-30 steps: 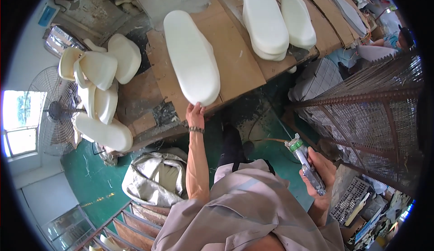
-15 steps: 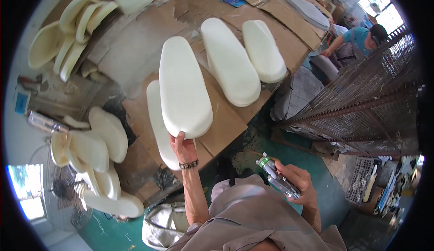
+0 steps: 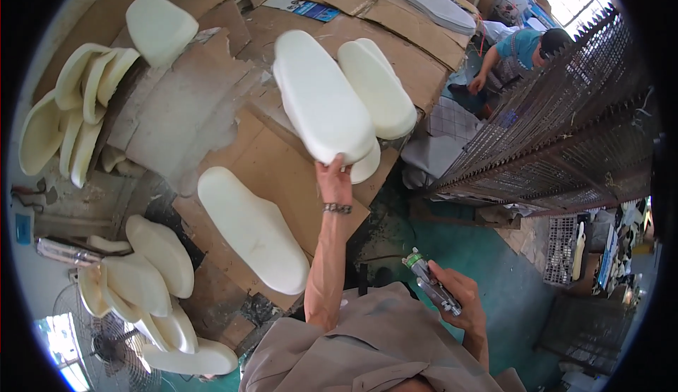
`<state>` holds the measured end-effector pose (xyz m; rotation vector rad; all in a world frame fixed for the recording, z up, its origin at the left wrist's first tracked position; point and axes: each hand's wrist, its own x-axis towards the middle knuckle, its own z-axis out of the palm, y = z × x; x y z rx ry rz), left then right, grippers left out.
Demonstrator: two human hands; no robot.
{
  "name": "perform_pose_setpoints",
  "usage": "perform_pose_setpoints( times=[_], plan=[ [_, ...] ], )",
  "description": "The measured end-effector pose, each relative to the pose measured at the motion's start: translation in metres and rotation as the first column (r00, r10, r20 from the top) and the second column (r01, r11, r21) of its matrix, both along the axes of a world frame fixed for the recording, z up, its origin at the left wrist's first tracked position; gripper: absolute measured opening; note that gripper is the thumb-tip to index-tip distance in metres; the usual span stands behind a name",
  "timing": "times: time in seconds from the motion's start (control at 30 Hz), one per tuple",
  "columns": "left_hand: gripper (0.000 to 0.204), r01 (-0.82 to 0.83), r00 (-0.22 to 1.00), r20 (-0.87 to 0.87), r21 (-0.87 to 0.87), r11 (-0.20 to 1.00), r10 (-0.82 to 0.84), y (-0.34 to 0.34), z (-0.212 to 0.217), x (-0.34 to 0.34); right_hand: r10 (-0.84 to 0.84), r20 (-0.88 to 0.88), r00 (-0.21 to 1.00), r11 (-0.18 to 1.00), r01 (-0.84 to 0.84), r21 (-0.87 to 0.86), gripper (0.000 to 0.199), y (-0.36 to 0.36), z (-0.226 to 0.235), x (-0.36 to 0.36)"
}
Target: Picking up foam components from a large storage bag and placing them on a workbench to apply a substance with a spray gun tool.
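Observation:
My left hand [image 3: 334, 181] grips the near end of a long white foam pad [image 3: 321, 99], thumb on its upper face. This pad is over the stack at the back of the table and partly covers another foam pad [image 3: 366, 164] beneath. My right hand [image 3: 460, 297] is closed round a grey metal spray gun [image 3: 433, 284] with a green ring, held low over the floor to the right, away from the table. On the cardboard nearer me lies a single foam pad [image 3: 254, 229]. Further right sit stacked foam pads [image 3: 381, 92].
Curved foam pieces [image 3: 70, 113] pile up at the left, with more foam pieces [image 3: 145, 279] nearer. A fan [image 3: 106, 342] stands at lower left. Cardboard [image 3: 282, 159] covers the table. A rusty mesh rack [image 3: 537, 138] rises at the right; a person [image 3: 519, 53] works behind it.
My left hand has carried the foam pad right and away from me, over the stack, uncovering the pad below. The spray gun stays in my right hand, and the view has shifted.

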<state>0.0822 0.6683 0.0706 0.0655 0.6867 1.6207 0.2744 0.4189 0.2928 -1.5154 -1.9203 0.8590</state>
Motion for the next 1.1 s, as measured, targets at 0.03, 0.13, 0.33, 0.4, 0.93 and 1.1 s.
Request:
perform_pose_setpoints(
  times=[0.03,0.13,0.33,0.4,0.93,1.1],
  plan=[
    [0.044,0.035,0.998,-0.06,-0.009,0.999,-0.035,0.0,-0.011,0.007,-0.019,-0.016,1.0,1.0,0.019,-0.004,0.068,0.003,-0.004,0.002],
    [0.039,0.089,0.948,-0.299,-0.072,0.993,-0.107,-0.008,-0.02,0.016,0.022,-0.035,0.999,0.999,-0.021,0.034,0.064,-0.006,0.0,0.003],
    [0.063,0.255,0.803,-0.539,-0.074,0.964,-0.254,-0.103,-0.032,-0.025,0.268,-0.109,0.957,0.96,-0.256,0.108,0.06,-0.011,0.006,0.0],
    [0.057,0.262,0.794,-0.528,-0.153,0.953,-0.303,-0.16,-0.042,-0.036,0.338,-0.105,0.935,0.938,-0.325,0.123,0.059,-0.013,0.007,0.001],
    [0.007,-0.247,-0.557,-0.828,0.233,0.94,0.059,-0.227,-0.105,-0.168,0.463,-0.185,0.867,0.884,-0.468,0.017,0.078,-0.088,-0.004,0.04],
    [0.017,0.196,-0.162,-0.947,-0.305,0.932,-0.276,-0.329,-0.124,-0.077,0.529,-0.247,0.812,0.844,-0.534,0.052,0.069,-0.099,-0.008,0.044]
  ],
)
